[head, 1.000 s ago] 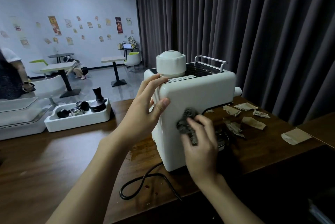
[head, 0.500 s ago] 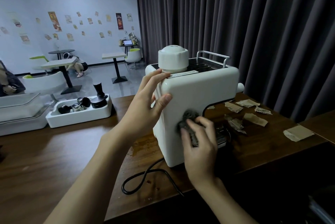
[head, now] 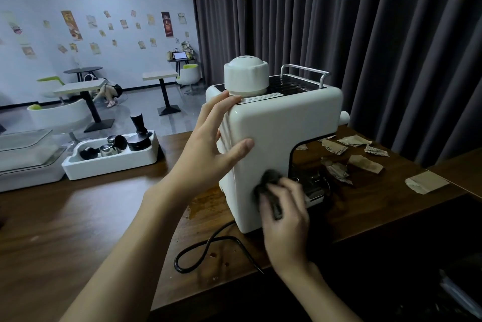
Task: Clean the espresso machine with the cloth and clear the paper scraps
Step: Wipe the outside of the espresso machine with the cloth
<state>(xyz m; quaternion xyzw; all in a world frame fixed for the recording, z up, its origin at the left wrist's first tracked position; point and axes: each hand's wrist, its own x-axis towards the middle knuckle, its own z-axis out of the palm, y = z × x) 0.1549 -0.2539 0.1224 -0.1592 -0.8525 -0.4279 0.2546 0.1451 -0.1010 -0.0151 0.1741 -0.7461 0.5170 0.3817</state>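
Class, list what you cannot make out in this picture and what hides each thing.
Cloth: head view, mostly covered by the right hand, and blurred.
Espresso machine front: head view, turned away behind its own body.
Cord end: head view, passes behind the right arm.
Wall posters: head view, too small to read.

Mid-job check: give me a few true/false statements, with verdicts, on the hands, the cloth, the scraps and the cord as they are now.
1. The right hand holds the cloth against the espresso machine's side. True.
2. The paper scraps lie on the table right of the machine. True.
3. The left hand lies flat on the table. False: it braces the machine's upper corner.
4. The power cord hangs over the machine's top. False: it loops on the table in front of the machine.
5. A tamper stands in the white tray. True.
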